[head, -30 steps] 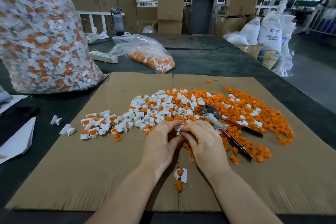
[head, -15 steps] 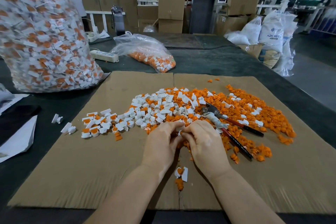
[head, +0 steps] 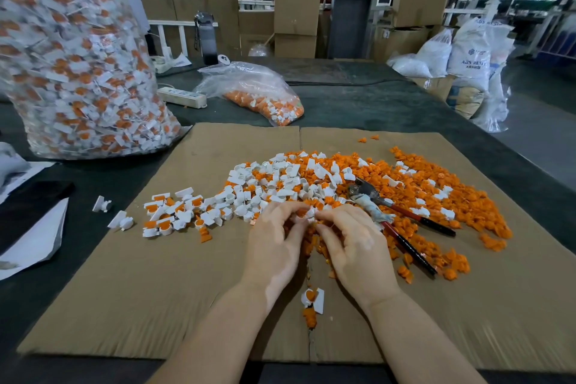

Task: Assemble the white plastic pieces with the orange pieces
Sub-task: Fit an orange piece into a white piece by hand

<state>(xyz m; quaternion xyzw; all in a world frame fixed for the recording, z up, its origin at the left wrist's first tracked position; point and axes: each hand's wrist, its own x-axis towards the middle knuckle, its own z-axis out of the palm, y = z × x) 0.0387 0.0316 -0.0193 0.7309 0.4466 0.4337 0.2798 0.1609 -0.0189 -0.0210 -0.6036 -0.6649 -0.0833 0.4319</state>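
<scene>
hands together at the near edge of the pile, much as half a second ago. left hand (head: 274, 246) and right hand (head: 355, 246) meet fingertip to fingertip, pinching a small white piece (head: 310, 213) with orange showing in it; fingers of both curl round it. compared with a second ago the hands have crept a touch toward twelve o'clock, tighter against the heap, and the piece sits higher between the fingertips. white pieces (head: 274, 181) lie heaped at twelve o'clock from the hands, orange pieces (head: 436, 193) spread toward two o'clock, all on the cardboard sheet (head: 156, 290) over the counter (head: 358, 103). red-handled pliers (head: 402, 224) lie unmoved at three o'clock, just beside the right hand. one joined piece (head: 313, 299) rests at six o'clock between the wrists, same spot. big bag (head: 78, 72) of finished pieces stands at ten o'clock.
</scene>
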